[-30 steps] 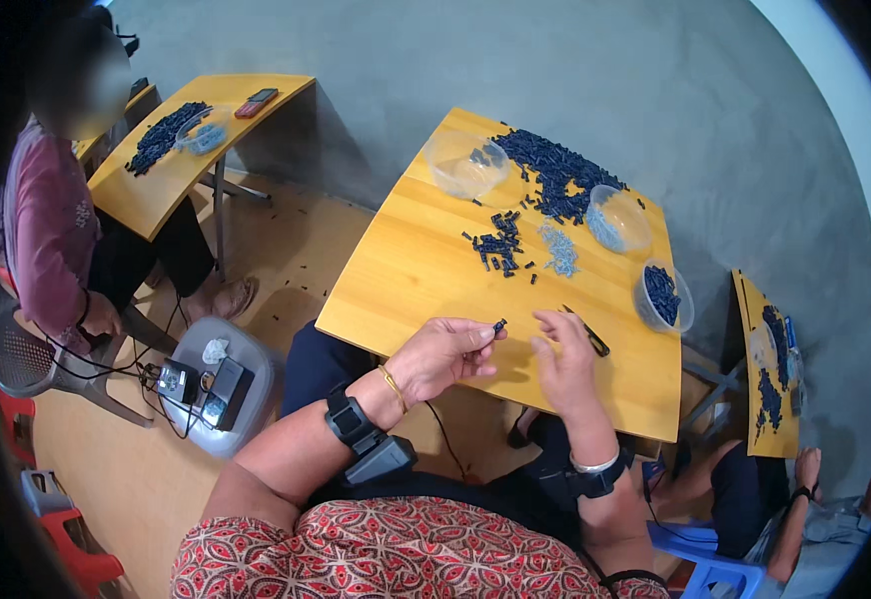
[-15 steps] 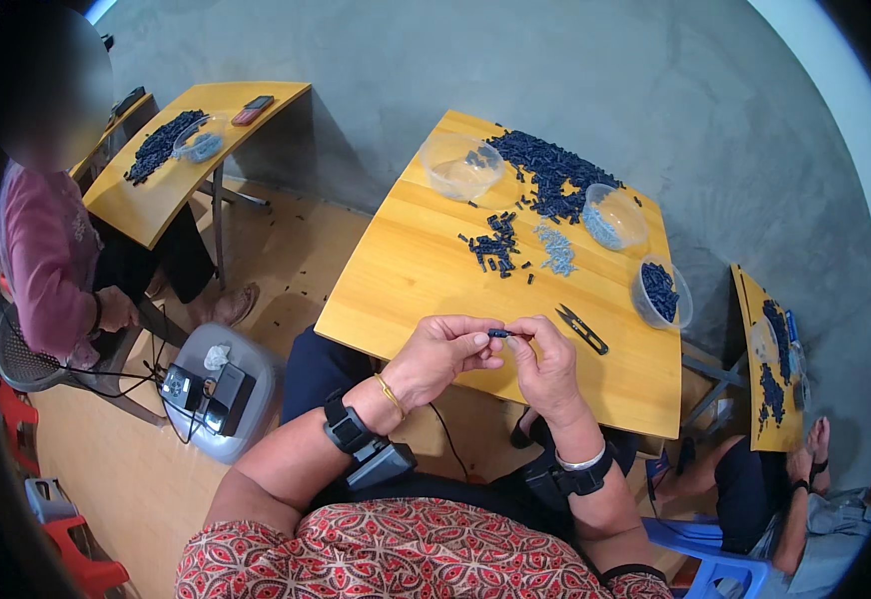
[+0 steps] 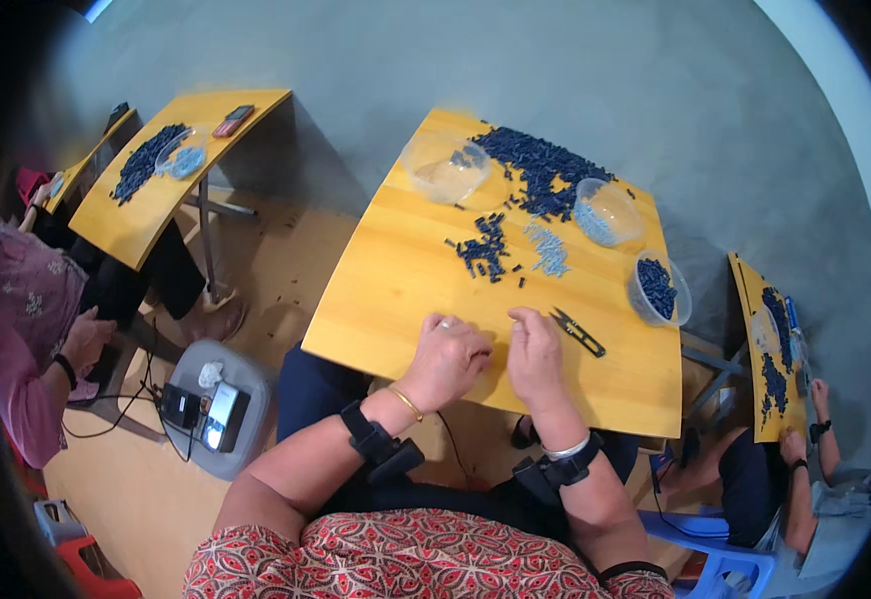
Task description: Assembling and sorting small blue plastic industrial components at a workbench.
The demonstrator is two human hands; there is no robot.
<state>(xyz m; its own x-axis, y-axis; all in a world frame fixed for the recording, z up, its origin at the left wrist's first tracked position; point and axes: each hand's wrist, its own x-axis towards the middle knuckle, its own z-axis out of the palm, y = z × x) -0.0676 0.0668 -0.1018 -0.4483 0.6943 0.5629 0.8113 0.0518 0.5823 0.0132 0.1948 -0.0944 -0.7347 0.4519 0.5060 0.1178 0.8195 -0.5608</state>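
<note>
My left hand (image 3: 448, 359) is closed above the near edge of the wooden table, its curled fingers hiding whatever may be in them. Beside it, a short gap away, my right hand (image 3: 535, 355) is also closed, with its fingers folded toward the palm; what it holds, if anything, does not show. Just right of that hand lie black thread snips (image 3: 578, 331). Beyond my hands are a small cluster of dark blue plastic pieces (image 3: 482, 247) and a little heap of light blue-grey pieces (image 3: 548, 250).
A large dark blue pile (image 3: 535, 160) covers the table's far side. Around it stand a clear tub (image 3: 424, 178), a bowl with light pieces (image 3: 605, 212) and a tub of dark pieces (image 3: 657, 290). People sit at side tables left and right. A grey stool (image 3: 246, 439) bears black devices.
My hands have moved apart and turned; the small dark piece they pinched between them is out of sight. The person at left has leaned, and the view has shifted slightly.
</note>
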